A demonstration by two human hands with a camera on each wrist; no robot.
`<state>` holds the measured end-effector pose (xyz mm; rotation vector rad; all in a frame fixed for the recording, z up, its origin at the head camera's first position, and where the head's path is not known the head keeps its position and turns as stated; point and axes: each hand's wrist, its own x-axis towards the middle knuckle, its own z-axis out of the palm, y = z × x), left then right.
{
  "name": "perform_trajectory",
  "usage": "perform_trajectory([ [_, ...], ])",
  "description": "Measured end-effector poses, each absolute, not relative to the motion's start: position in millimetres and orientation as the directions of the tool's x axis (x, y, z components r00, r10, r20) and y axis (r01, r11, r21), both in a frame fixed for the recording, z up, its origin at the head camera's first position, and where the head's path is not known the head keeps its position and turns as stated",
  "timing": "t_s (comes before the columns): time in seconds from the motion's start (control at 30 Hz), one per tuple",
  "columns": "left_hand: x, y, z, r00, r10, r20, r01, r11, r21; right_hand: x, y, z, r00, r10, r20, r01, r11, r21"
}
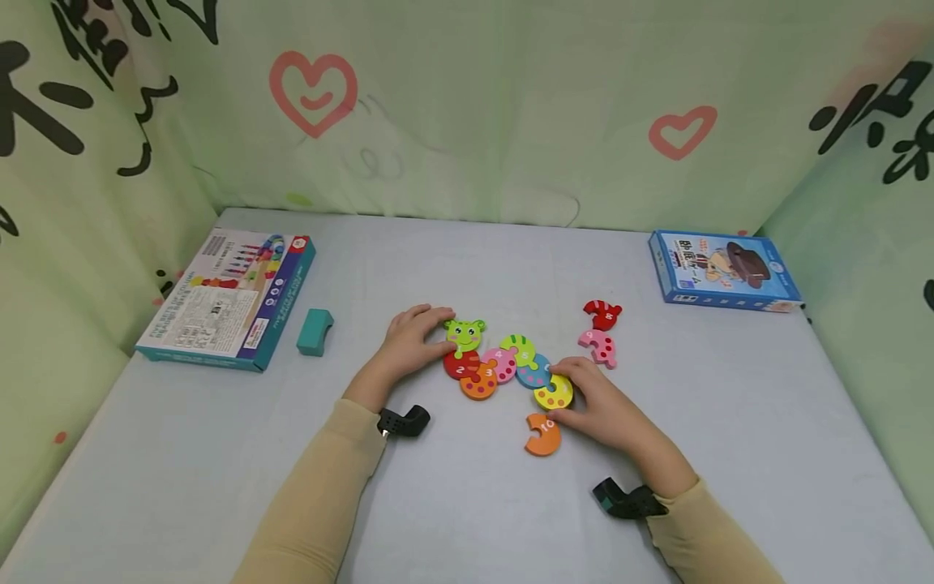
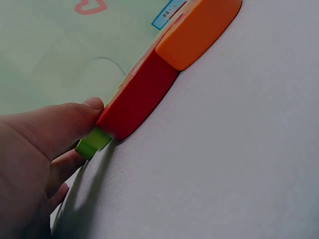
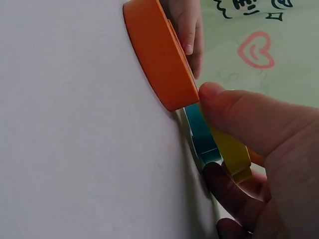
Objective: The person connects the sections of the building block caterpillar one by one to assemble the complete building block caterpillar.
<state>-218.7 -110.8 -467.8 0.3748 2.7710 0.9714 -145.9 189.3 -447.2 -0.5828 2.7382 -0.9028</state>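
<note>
A curving row of caterpillar puzzle pieces lies on the table, led by a green smiling head (image 1: 464, 334). Behind it run a red (image 1: 454, 367), an orange (image 1: 477, 388), a pink (image 1: 502, 369), a green (image 1: 520, 349), a blue (image 1: 533, 375) and a yellow piece (image 1: 556, 396). My left hand (image 1: 410, 345) pinches the green head at its left side. With thumb and fingers, my right hand (image 1: 609, 405) holds the yellow piece, seen partly behind the thumb in the right wrist view. Just below sits a separate orange piece (image 1: 546, 440) marked 10, close to the right thumb.
Past the right hand lie a loose pink piece (image 1: 601, 349) and a red piece (image 1: 606, 318). A teal arched block (image 1: 314, 332) stands beside a large flat box (image 1: 212, 316) at the left. A blue box (image 1: 722, 272) lies at the back right. Curtains enclose the table (image 1: 452, 259).
</note>
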Motion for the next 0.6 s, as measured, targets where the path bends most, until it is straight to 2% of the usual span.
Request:
perform_trajectory([
  [0.6, -219.0, -109.6, -467.3, -0.954, 0.285, -0.097, 0.164, 0.762, 0.626, -147.6, 189.4, -451.0, -0.914, -0.398, -0.077, -0.276, 0.75, -0.601],
])
